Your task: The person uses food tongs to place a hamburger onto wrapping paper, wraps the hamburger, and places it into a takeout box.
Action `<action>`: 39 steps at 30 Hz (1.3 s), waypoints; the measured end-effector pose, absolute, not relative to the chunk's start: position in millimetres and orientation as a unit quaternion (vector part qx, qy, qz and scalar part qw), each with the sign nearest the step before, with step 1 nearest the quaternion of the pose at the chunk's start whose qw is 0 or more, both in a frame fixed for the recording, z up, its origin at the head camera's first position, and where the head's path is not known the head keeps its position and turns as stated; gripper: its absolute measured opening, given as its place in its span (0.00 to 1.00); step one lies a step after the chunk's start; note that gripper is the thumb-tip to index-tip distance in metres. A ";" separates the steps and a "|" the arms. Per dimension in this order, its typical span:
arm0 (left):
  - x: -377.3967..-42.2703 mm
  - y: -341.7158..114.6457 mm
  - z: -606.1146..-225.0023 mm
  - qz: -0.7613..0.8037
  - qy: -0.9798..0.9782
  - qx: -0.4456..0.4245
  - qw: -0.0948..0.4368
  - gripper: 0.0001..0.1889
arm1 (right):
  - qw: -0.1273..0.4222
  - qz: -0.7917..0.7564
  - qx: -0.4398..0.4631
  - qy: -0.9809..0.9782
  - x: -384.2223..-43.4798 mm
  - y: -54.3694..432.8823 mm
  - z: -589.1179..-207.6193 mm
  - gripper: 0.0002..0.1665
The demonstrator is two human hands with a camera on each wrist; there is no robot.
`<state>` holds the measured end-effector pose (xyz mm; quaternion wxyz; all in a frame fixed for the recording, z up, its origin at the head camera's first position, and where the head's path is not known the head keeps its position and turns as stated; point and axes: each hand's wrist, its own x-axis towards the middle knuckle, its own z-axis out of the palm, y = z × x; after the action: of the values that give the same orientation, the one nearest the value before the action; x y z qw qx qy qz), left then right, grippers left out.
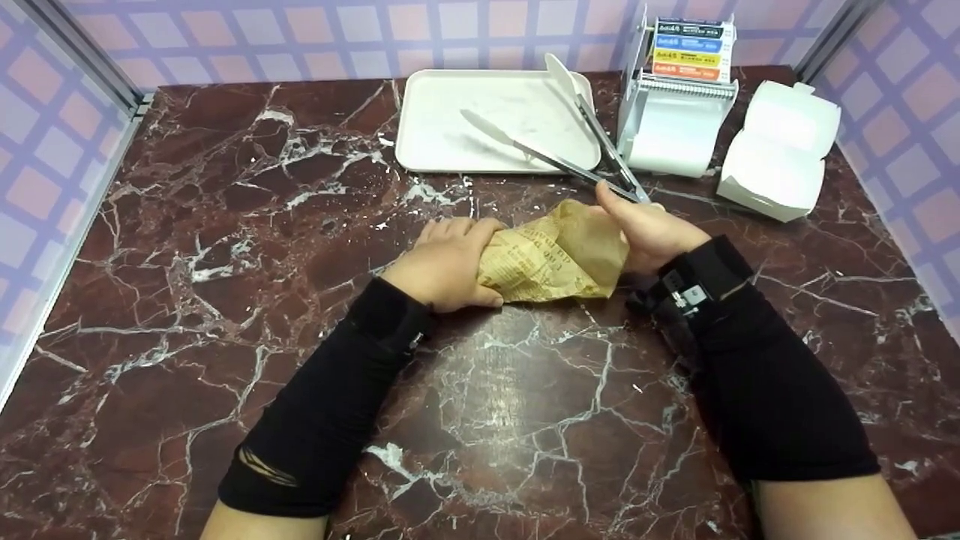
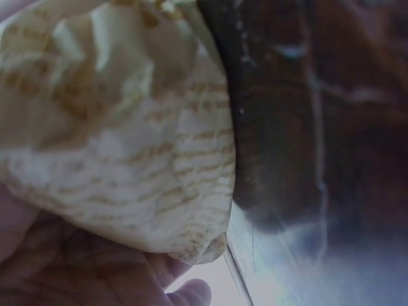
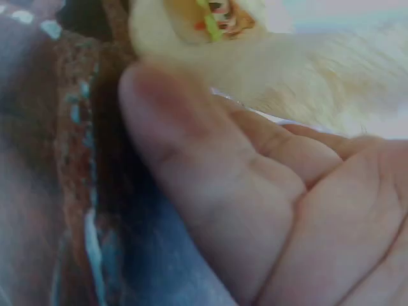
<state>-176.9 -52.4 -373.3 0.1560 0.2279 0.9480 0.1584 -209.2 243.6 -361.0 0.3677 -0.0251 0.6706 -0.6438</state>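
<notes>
A tan printed food-wrapping paper [image 1: 525, 262], rolled round food, lies between my hands on the dark marble-patterned table. My left hand [image 1: 450, 262] grips its left end, fingers over the far side and thumb along the near side. In the left wrist view the printed paper [image 2: 146, 159] bulges in creases beside the palm. My right hand [image 1: 652, 229] touches the loose, flared right end, thumb raised off the paper. The right wrist view shows the right thumb [image 3: 191, 140] straight below the paper's mouth, where a bit of filling [image 3: 223, 16] shows green, red and white.
Metal tongs [image 1: 577, 169] lean across a white tray [image 1: 442, 154] behind the paper, their handle end close to my right hand. A label dispenser [image 1: 679, 97] with several coloured labels stands at the back right. Beside it an open white takeaway box [image 1: 784, 150] sits near the right wall.
</notes>
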 end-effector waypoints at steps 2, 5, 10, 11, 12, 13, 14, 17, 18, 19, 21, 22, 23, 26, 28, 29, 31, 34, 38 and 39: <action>-176.8 -52.5 -373.1 0.159 0.948 0.228 0.156 0.53 | 0.379 -0.658 -0.043 0.650 -209.7 243.0 -361.5 0.59; -176.4 -52.2 -372.5 0.159 0.948 0.228 0.156 0.53 | 0.424 -0.660 -0.117 0.608 -211.8 240.9 -363.4 0.55; -175.8 -50.6 -372.2 0.152 0.950 0.226 0.156 0.53 | 0.416 -0.669 -0.068 0.612 -206.2 230.1 -358.7 0.53; -175.8 -50.3 -372.3 0.150 0.950 0.225 0.156 0.53 | 0.408 -0.674 -0.046 0.614 -204.2 226.7 -356.6 0.52; -175.5 -50.1 -372.1 0.149 0.950 0.225 0.155 0.53 | 0.401 -0.679 -0.032 0.614 -202.2 223.3 -354.8 0.52; -175.4 -49.9 -372.0 0.149 0.950 0.225 0.155 0.54 | 0.393 -0.691 -0.028 0.606 -200.2 219.6 -352.9 0.52; -175.4 -49.7 -372.1 0.148 0.951 0.225 0.154 0.54 | 0.390 -0.700 -0.032 0.597 -198.3 216.1 -350.8 0.52; -175.3 -49.5 -372.3 0.146 0.951 0.224 0.153 0.54 | 0.378 -0.732 -0.057 0.563 -192.0 207.0 -346.6 0.51; -175.2 -49.4 -372.3 0.147 0.951 0.224 0.153 0.55 | 0.370 -0.741 -0.061 0.557 -189.3 204.4 -345.3 0.51; -175.4 -49.3 -372.5 0.146 0.951 0.224 0.153 0.55 | 0.362 -0.746 -0.063 0.555 -186.2 202.0 -343.5 0.50; -175.2 -49.1 -372.6 0.145 0.952 0.222 0.154 0.55 | 0.352 -0.743 -0.064 0.566 -180.8 197.4 -340.6 0.50; -175.3 -49.0 -372.7 0.144 0.952 0.222 0.155 0.55 | 0.349 -0.737 -0.066 0.575 -178.2 194.8 -339.0 0.51; -175.4 -48.9 -372.8 0.143 0.952 0.221 0.155 0.55 | 0.342 -0.725 -0.065 0.594 -175.4 192.2 -336.9 0.51; -175.6 -48.5 -372.9 0.141 0.952 0.220 0.157 0.56 | 0.337 -0.705 -0.086 0.618 -168.1 183.5 -332.6 0.49; -175.8 -48.1 -372.9 0.140 0.953 0.217 0.160 0.57 | 0.318 -0.692 -0.097 0.641 -164.1 176.2 -332.2 0.49; -175.7 -47.8 -372.8 0.141 0.953 0.215 0.161 0.57 | 0.311 -0.686 -0.103 0.649 -161.6 173.2 -331.9 0.49; -175.5 -47.4 -372.6 0.141 0.953 0.212 0.163 0.57 | 0.298 -0.688 -0.111 0.652 -156.4 167.0 -332.1 0.48; -174.7 -47.2 -372.0 0.142 0.953 0.210 0.165 0.58 | 0.289 -0.702 -0.127 0.639 -150.3 160.4 -333.2 0.44; -173.1 -47.6 -371.0 0.149 0.951 0.218 0.164 0.59 | 0.282 -0.728 -0.124 0.612 -145.9 157.9 -334.5 0.37; -172.8 -47.6 -370.9 0.153 0.950 0.218 0.165 0.59 | 0.280 -0.732 -0.124 0.609 -145.8 158.2 -335.1 0.36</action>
<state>-172.8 -47.6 -370.9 0.1654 0.2181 0.9496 0.1526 -145.8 158.2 -335.1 0.2801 -0.1240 0.6091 -0.7316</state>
